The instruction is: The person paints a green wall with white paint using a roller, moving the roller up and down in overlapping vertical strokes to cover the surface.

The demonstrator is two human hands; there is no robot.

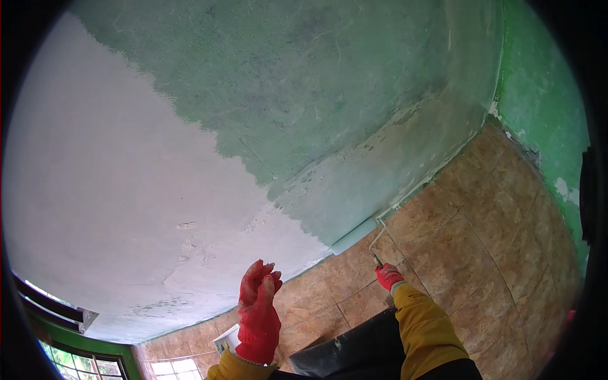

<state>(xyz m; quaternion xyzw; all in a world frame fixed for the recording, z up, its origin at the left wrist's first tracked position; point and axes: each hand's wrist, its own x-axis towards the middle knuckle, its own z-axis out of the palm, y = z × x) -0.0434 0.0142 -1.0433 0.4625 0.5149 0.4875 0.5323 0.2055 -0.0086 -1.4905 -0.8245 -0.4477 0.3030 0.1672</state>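
Observation:
My right hand (389, 275), in a red glove under a yellow sleeve, grips the handle of a paint roller (355, 236). The roller's cover lies along the foot of the wall, where the wall meets the floor. My left hand (260, 308), also red-gloved, is raised with its fingers partly curled and nothing seen in it. White paint (123, 180) covers the left part of the wall; the right part is a worn green surface (313, 85). Their border is ragged and slants down to the roller.
Brown tiles (475, 247) form the floor. Partly behind my left hand stands a white container (227, 338). A bright green wall (536, 104) with chipped spots meets the painted wall at a corner on the right. A barred window (85, 363) is at lower left.

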